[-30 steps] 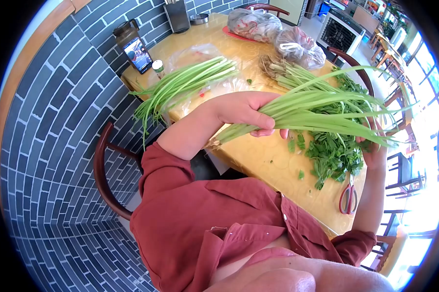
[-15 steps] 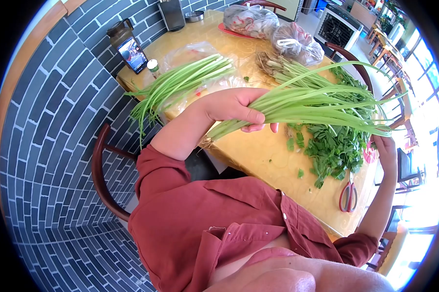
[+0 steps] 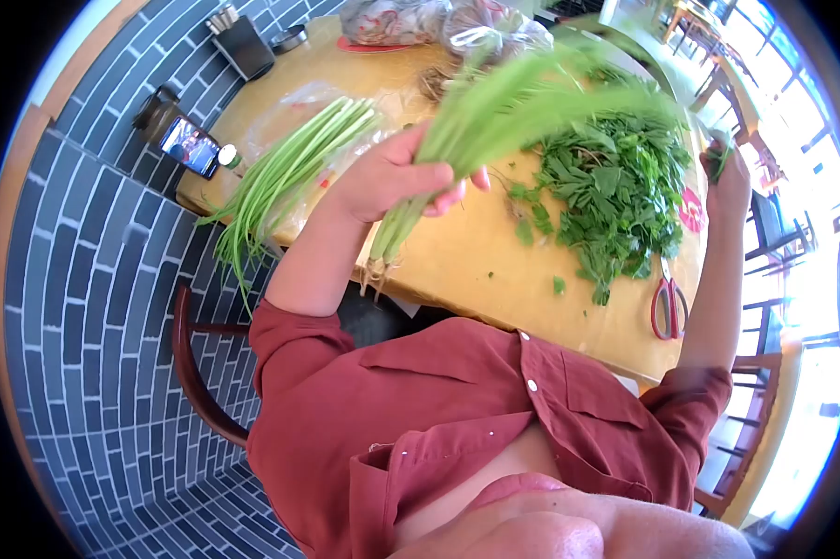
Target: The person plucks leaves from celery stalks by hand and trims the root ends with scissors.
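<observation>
Above tbl (image 3: pixel 480 270), L grip (image 3: pixel 406 180) holds grn stalks (image 3: pixel 494 110).

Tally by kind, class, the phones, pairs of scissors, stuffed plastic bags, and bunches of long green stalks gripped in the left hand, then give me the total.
Phone: 1
Pair of scissors: 1
Stuffed plastic bags: 2
Bunch of long green stalks in the left hand: 1
Total: 5
</observation>
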A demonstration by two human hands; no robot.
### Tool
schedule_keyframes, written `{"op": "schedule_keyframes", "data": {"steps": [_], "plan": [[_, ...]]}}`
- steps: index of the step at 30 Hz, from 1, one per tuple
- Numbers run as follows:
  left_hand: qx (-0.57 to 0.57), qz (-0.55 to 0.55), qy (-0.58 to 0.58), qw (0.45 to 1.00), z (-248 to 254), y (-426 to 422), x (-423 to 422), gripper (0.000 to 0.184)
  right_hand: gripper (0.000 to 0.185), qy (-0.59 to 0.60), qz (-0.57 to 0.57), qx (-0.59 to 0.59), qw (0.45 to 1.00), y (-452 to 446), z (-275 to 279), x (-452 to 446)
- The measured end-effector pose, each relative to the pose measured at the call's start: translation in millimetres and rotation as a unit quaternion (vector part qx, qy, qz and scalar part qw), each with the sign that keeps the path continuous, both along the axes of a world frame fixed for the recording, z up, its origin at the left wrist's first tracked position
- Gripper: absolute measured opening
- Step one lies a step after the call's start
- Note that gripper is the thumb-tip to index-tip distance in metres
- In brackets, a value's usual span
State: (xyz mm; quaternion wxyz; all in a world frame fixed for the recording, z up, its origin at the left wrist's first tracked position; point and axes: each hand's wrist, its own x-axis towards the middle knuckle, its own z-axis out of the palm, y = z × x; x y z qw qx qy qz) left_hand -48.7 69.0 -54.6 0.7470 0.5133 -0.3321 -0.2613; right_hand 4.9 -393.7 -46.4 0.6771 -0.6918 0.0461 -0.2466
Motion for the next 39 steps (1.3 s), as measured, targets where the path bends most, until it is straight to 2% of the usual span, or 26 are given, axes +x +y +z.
{"op": "schedule_keyframes", "data": {"steps": [1, 3, 5, 7, 9, 11, 15, 17, 18, 21, 22, 26, 29, 32, 35, 38, 39], "plan": [[-0.041, 0.011, -0.006, 0.999, -4.0, 0.3, 3.7, 0.041, 0.030, 0.040, 0.041, -0.104, 0.993, 7.7, 5.5, -6.3], [-0.104, 0.041, -0.016, 0.994, -9.2, -3.6, 10.9, 0.040, 0.049, 0.048, 0.120, -0.325, 0.937, 32.5, -3.3, -20.0], [-0.142, 0.071, -0.021, 0.987, -10.9, -12.9, 19.9, 0.040, 0.053, 0.031, 0.091, -0.409, 0.907, 61.9, -10.5, -33.5], [-0.181, 0.080, -0.029, 0.980, -10.2, -25.8, 27.4, 0.038, 0.052, -0.006, 0.123, -0.423, 0.898, 88.3, -7.0, -46.3], [-0.209, 0.115, -0.035, 0.970, -9.6, -44.1, 30.5, 0.038, 0.054, 0.077, 0.260, -0.335, 0.902, 107.5, -10.0, -54.8], [-0.203, 0.143, -0.023, 0.968, -12.6, -59.8, 33.7, 0.035, 0.056, 0.112, 0.335, -0.329, 0.876, 141.0, -3.8, -73.3], [-0.131, 0.259, -0.058, 0.955, -19.6, -97.1, 35.7, 0.034, 0.074, -0.017, 0.334, -0.293, 0.896, 189.8, -40.7, -75.0], [-0.085, 0.313, -0.093, 0.941, -24.4, -110.7, 37.8, 0.034, 0.084, 0.013, 0.307, -0.282, 0.909, 206.8, -46.3, -75.7], [-0.093, 0.339, -0.098, 0.931, -27.2, -117.1, 39.0, 0.031, 0.069, 0.012, 0.289, -0.250, 0.924, 213.1, -53.1, -72.0], [-0.098, 0.330, -0.042, 0.938, -33.6, -119.4, 42.8, 0.029, 0.047, 0.092, 0.303, -0.225, 0.922, 208.2, -50.7, -66.5], [-0.090, 0.348, -0.032, 0.933, -38.2, -119.7, 46.3, 0.030, 0.029, 0.113, 0.321, -0.157, 0.927, 207.6, -65.8, -59.0], [-0.119, 0.334, 0.030, 0.935, -39.4, -123.9, 40.1, 0.031, 0.025, 0.119, 0.351, -0.044, 0.928, 203.5, -69.0, -62.2], [-0.134, 0.332, 0.039, 0.933, -42.0, -126.8, 38.6, 0.027, 0.028, 0.128, 0.338, 0.092, 0.928, 205.9, -63.5, -66.9], [-0.103, 0.341, 0.026, 0.934, -45.8, -129.8, 39.0, 0.025, 0.032, 0.157, 0.342, 0.039, 0.926, 202.5, -60.4, -67.5], [-0.097, 0.337, 0.002, 0.936, -45.1, -129.9, 38.0, 0.024, 0.033, 0.133, 0.338, -0.057, 0.930, 199.9, -73.7, -60.9], [-0.130, 0.331, -0.016, 0.935, -51.1, -133.3, 41.1, 0.026, 0.030, 0.157, 0.332, -0.138, 0.920, 195.9, -66.4, -61.0], [-0.118, 0.325, -0.029, 0.938, -54.1, -131.8, 43.5, 0.028, 0.027, 0.145, 0.321, -0.115, 0.929, 197.2, -77.3, -57.5]]}}
